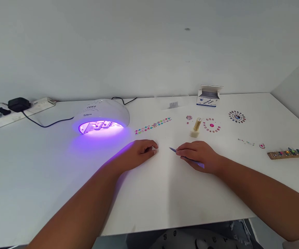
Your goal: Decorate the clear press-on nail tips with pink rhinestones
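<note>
From my end of the head view I am taking my bearings off the tweezers (200, 165), which are lying in the right hand (197, 154): that hand is grasping them between thumb and fingers, low over the white table (139, 207), with the blunt end showing on the near side and the points reaching out past the fingertips. Their long axis is running slantwise, from the blunt end at the near right to the points at the far left, so the points are facing across the gap toward the left hand (141, 152). The right hand is the one touching the tweezers; the left is resting just across from the points, near them but apart. Its fingers are curling loosely, the thumb lying close to the index finger, and I am not managing to tell, with them so small in the view, whether anything tiny is sitting between them. Beyond the gap the band of multicoloured nail gems (154, 125) is lying on a slant of its own, its near left end being closer to the left hand. The gold-capped bottle (196, 128) is standing just past the right hand, with the cluster of pink gems (211, 125) lying beside it, while the glowing nail lamp (105, 110) is standing beyond the left forearm
</note>
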`<state>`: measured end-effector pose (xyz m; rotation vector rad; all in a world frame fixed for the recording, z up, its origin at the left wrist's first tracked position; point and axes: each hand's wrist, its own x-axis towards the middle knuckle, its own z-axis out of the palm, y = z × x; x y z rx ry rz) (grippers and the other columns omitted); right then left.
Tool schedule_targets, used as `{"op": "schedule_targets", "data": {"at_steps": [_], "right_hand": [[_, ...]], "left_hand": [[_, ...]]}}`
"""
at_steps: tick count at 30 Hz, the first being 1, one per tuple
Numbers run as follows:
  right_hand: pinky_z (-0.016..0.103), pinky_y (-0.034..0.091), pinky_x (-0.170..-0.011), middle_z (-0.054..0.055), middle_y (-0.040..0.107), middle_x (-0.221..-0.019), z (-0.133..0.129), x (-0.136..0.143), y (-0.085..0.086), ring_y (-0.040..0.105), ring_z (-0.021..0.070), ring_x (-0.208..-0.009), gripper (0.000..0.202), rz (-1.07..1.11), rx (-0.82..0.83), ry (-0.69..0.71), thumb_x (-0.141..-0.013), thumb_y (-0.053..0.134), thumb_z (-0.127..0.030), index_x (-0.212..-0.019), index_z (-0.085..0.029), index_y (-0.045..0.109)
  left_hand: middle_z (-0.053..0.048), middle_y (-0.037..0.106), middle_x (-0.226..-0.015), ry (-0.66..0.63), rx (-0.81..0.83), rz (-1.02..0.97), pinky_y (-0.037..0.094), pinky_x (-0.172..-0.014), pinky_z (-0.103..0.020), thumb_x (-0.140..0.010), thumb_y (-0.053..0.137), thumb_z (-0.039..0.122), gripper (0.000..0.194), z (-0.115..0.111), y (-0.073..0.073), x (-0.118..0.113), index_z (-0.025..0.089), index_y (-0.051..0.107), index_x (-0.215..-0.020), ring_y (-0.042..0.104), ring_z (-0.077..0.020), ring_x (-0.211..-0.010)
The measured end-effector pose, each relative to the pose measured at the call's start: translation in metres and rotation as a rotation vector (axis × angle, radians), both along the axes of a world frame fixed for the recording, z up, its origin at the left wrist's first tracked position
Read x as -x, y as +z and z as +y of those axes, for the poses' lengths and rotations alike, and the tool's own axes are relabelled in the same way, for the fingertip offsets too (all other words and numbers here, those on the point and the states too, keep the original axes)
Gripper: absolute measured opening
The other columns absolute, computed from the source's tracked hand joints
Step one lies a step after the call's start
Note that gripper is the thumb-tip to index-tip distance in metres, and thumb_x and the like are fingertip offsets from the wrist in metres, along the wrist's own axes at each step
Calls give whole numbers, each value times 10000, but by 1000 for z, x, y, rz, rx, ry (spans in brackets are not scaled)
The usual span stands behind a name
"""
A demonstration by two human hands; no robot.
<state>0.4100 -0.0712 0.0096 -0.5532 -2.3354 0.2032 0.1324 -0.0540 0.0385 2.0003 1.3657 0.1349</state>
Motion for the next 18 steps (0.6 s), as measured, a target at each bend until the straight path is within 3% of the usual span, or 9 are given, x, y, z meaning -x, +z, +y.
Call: {"op": "schedule_targets", "data": {"at_steps": [8,12,18], "right_hand": [[269,340,-585,58,721,-1017,5,-6,0,572,114,-667,177,-207,-237,-72,-856,495,-81,-986,-155,589],[271,303,-600,58,687,-973,7,-6,1,506,109,-639,205,-327,-260,-71,-849,464,-60,-940,-160,618],[278,224,-579,17,582,-745,8,-2,-4,387,111,-574,198,-432,-231,-83,-867,489,-99,-891,-185,665]], "left_hand": [[19,481,-679,-3,-2,3,352,-530,-241,-904,441,493,325,0,-2,2,232,614,-993,411,-127,-585],[24,470,-679,-3,0,5,346,-539,-244,-901,448,489,311,1,-2,2,236,608,-983,406,-128,-592],[25,447,-671,3,15,-4,333,-550,-251,-891,450,484,313,1,-3,2,224,606,-973,391,-130,-596]]}}
